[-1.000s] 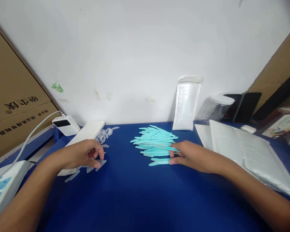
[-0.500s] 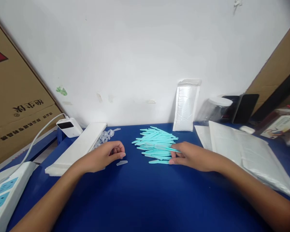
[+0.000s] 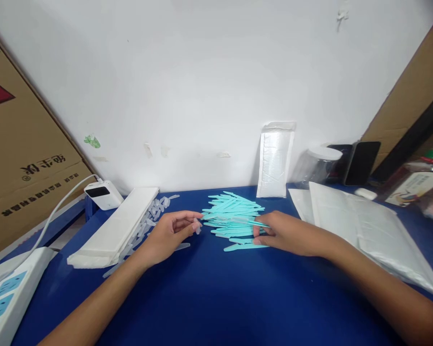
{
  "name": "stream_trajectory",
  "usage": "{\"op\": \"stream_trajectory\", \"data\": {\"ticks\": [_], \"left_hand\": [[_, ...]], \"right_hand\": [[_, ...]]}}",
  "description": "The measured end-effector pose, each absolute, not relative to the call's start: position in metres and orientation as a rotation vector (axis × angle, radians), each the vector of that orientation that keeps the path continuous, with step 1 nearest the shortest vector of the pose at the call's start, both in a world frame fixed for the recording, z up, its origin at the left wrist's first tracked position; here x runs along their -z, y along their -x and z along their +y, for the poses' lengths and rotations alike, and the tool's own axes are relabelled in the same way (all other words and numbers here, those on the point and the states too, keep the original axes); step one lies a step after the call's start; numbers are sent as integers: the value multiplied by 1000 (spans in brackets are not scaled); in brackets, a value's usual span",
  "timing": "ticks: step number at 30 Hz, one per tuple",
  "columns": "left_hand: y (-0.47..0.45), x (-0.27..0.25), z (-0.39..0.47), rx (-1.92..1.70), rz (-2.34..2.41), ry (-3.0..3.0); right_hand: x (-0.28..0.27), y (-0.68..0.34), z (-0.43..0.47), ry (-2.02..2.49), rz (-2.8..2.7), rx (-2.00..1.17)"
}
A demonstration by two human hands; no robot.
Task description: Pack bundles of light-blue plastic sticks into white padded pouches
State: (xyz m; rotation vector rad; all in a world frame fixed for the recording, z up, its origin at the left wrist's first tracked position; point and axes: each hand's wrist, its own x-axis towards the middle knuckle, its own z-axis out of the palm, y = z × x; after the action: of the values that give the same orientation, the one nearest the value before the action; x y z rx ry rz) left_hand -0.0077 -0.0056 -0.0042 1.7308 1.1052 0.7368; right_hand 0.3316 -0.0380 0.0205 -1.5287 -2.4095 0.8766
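A pile of turquoise eyebrow razors (image 3: pixel 234 209) lies in the middle of the blue table. My right hand (image 3: pixel 286 233) is at the pile's right side, its fingers closed around the handle of one turquoise eyebrow razor (image 3: pixel 259 223). My left hand (image 3: pixel 168 235) is just left of the pile, fingertips near its edge. Between its thumb and fingers is a small translucent blade cap (image 3: pixel 198 227). Another clear cap (image 3: pixel 182 246) lies on the table by that hand. More translucent caps (image 3: pixel 155 210) are scattered behind and left of it, partly hidden by the hand and forearm.
White folded sheets or sleeves (image 3: pixel 110 235) lie at left, near a white power bank (image 3: pixel 104 194) and a power strip (image 3: pixel 10 298). A silvery bubble mailer (image 3: pixel 275 161) leans on the wall. Further mailers (image 3: pixel 368 230), a clear jar (image 3: pixel 319 166) and a bottle (image 3: pixel 414 180) stand or lie right.
My left hand has moved right toward the razor pile, and a small clear cap now shows at its fingertips. My right hand stays at the pile with its razor. The view has shifted slightly.
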Motion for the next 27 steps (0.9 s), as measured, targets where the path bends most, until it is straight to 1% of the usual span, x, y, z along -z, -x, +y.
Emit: {"op": "stream_trajectory", "data": {"ticks": [5,15,17,19,22,27], "left_hand": [[4,-1,-11,-672,1133,-1720],[1,9,-12,-738,1110,-1784],[1,9,-13,-756,1137,-1875],[-1,8,-14,-811,1151,-1995],[-3,6,-18,-968,1125,-2176],[-4,2,-25,-1239,1098,-2342]], "right_hand": [[-18,-333,-38,1536,-2424,-929],[-16,-326,-42,1308,-2362,-799],[-19,-324,-42,1250,-2322,-859],[-22,-323,-42,1183,-2272,-984],[-26,-321,-42,1100,-2197,-1146],[-25,-316,-41,1083,-2006,-1321]]}}
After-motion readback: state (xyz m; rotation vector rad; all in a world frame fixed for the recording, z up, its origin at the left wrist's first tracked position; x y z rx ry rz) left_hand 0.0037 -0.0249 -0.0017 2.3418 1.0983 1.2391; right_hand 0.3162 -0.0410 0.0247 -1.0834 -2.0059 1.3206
